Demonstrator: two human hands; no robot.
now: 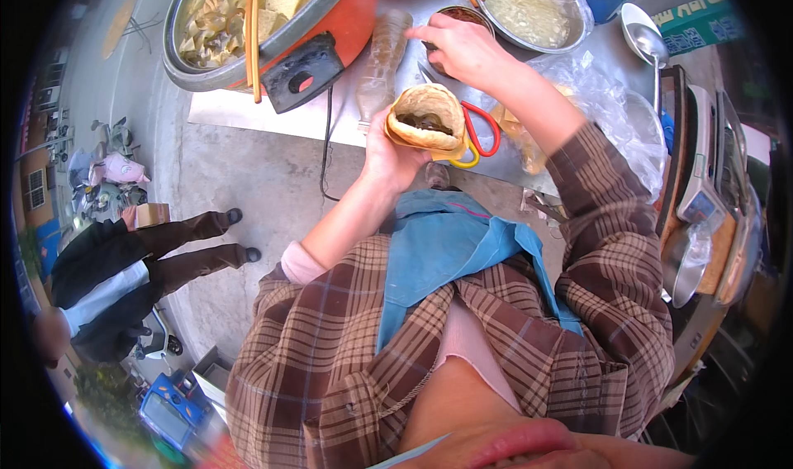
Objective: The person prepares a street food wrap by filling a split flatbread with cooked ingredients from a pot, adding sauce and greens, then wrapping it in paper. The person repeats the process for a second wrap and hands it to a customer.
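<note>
My left hand [390,157] is wrapped around a split flatbread [427,109] in a yellowish paper sleeve, its open end facing up. Dark filling shows inside the bread. Above and to the right, my right hand [462,49] is over a small bowl [469,12] of dark reddish contents, fingers curled with the index pointing left. Whatever those fingers pinch is too small or hidden to tell. Scissors [483,132] with red and yellow handles lie on the table behind the bread, partly covered by it. A clear bottle [385,60] of brownish contents lies left of my right hand.
A red pot [345,23] with tofu blocks and skewered food stands at the upper left, long chopsticks [252,39] across its rim. A bagged bowl of shreds [529,14], a ladle [647,39] and plastic bags [611,109] are to the right. A person [124,279] is at left.
</note>
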